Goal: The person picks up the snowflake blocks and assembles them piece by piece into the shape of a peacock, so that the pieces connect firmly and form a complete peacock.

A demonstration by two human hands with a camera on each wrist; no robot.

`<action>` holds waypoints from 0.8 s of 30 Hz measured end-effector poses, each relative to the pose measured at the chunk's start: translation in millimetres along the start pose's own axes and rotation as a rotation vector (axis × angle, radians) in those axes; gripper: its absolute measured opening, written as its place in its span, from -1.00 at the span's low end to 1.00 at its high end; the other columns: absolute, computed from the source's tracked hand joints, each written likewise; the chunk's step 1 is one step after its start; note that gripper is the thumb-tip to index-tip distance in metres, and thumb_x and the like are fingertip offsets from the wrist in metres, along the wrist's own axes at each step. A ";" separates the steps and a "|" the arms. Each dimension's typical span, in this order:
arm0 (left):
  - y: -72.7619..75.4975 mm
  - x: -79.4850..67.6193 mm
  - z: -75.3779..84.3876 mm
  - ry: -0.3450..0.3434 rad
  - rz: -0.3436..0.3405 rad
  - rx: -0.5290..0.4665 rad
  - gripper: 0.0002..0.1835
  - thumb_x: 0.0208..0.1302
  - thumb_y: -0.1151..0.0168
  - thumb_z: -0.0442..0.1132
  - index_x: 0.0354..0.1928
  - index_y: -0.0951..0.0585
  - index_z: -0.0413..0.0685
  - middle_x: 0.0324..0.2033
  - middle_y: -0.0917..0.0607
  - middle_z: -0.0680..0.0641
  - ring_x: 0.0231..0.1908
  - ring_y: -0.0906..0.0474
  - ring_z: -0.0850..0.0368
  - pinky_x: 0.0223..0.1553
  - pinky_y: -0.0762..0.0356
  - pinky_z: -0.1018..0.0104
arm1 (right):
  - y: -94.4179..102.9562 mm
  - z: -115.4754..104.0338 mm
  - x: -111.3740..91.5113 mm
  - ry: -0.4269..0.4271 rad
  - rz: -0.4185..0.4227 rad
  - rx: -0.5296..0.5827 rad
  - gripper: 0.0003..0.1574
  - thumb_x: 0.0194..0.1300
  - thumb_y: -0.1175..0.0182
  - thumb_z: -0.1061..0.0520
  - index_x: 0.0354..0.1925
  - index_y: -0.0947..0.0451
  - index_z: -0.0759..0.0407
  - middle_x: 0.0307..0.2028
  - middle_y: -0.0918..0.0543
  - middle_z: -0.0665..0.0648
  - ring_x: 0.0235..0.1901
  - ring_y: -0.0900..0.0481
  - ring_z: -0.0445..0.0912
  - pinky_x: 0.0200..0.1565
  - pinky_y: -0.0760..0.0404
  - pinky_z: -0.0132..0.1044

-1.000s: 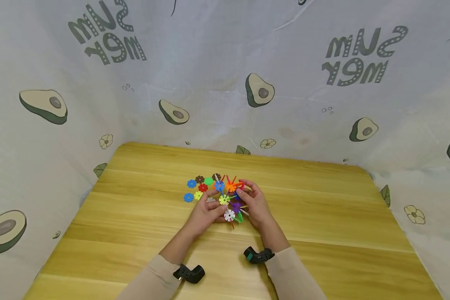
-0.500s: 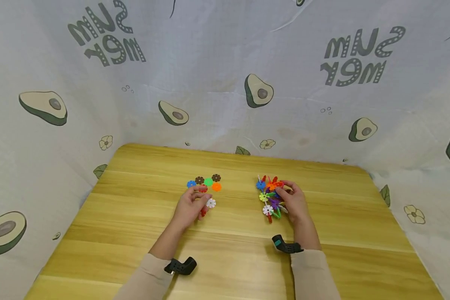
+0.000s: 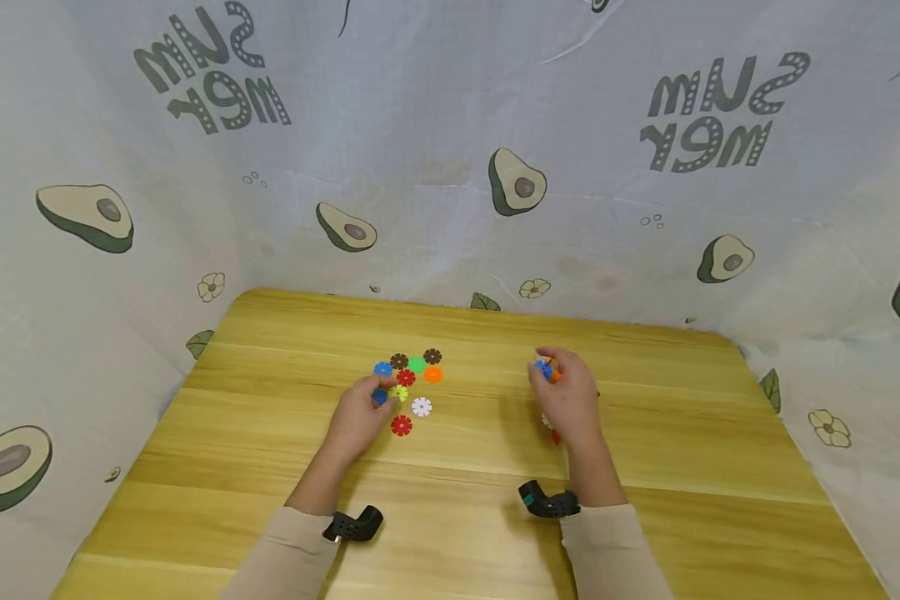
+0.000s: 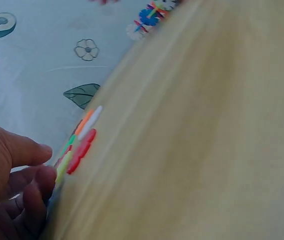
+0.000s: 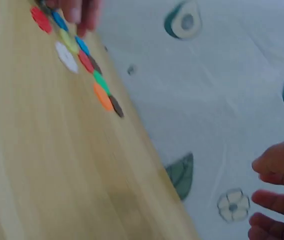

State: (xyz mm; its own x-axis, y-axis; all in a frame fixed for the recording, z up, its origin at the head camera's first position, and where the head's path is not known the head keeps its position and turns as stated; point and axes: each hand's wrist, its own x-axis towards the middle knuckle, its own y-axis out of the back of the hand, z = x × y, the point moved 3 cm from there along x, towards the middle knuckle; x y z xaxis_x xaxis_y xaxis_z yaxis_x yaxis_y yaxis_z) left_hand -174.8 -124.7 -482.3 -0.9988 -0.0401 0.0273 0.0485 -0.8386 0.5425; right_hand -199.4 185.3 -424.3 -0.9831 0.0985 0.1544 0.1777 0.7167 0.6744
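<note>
My left hand (image 3: 356, 421) is over the left side of a group of loose notched plastic discs. Its thumb and index finger are bent but apart, around a blue disc (image 3: 379, 397) and right beside a yellow disc (image 3: 397, 393). A gap shows between these fingers in the left wrist view. To the right, my right hand (image 3: 572, 404) hovers with its fingers spread over a cluster of joined discs (image 3: 544, 367), most of which it hides. Nothing lies between the right fingers in the right wrist view. The left wrist view shows the cluster (image 4: 149, 16) resting on the table.
Near the left hand lie a red disc (image 3: 401, 426), a white disc (image 3: 422, 407), an orange disc (image 3: 433, 375), a green disc (image 3: 417, 365) and several others. The wooden table (image 3: 270, 467) ends at a printed cloth (image 3: 435, 250) behind.
Both hands held the joined cluster at the middle; the right hand has carried it right and let go. The left hand has moved left to the loose discs.
</note>
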 end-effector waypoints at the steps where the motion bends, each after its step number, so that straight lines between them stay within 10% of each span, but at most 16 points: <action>1: -1.2 -0.6 0.5 -0.011 -0.006 0.040 -0.68 0.33 -0.36 -0.24 0.11 -0.69 -0.04 0.01 -0.73 -0.14 -0.57 -0.34 0.22 -0.53 -0.35 0.42 | -11.9 -9.3 -3.7 0.054 -0.038 0.030 -0.55 0.44 -0.24 0.09 0.20 -0.58 0.25 0.23 -0.60 0.32 0.26 -0.53 0.27 0.29 -0.55 0.23; 7: -6.6 -1.3 2.7 -0.035 -0.029 0.134 -0.68 0.33 -0.38 -0.22 0.11 -0.69 0.01 -0.04 -0.77 -0.10 -0.48 -0.44 0.20 -0.36 -0.52 0.32 | -86.8 -40.3 -32.4 0.297 -0.294 0.054 -0.66 0.40 -0.32 0.07 0.09 -0.67 0.14 0.07 -0.70 0.15 0.08 -0.61 0.08 0.13 -0.67 0.02; 14: -9.2 -2.4 6.2 -0.078 -0.027 0.224 -0.67 0.30 -0.42 -0.19 0.07 -0.70 -0.10 -0.12 -0.72 -0.08 -0.14 -0.65 0.06 -0.07 -0.71 0.10 | -123.6 -36.1 -47.8 0.441 -0.232 -0.259 -0.50 0.41 -0.30 -0.07 0.24 -0.61 0.05 0.00 -0.56 0.16 -0.05 -0.38 0.04 -0.04 -0.50 -0.13; 24: -13.3 -6.4 12.9 -0.058 -0.067 0.301 -0.80 0.28 -0.42 -0.15 -0.09 -0.74 0.00 -0.20 -0.70 0.01 -0.15 -0.67 0.07 -0.09 -0.66 0.09 | -125.4 -31.8 -38.8 0.247 -0.280 -0.017 -0.75 0.34 -0.39 0.01 -0.10 -0.59 0.06 -0.16 -0.62 0.08 -0.13 -0.48 -0.04 -0.09 -0.58 -0.19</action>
State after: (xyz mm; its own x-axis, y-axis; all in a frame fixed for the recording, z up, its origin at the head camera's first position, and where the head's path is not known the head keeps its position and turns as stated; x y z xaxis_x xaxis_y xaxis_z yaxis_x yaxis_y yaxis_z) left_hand -169.1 -106.2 -478.9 -0.9985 0.0487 0.0262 -0.0110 -0.6393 0.7689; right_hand -182.1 69.6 -491.9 -0.9537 -0.2709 0.1309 -0.0934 0.6802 0.7270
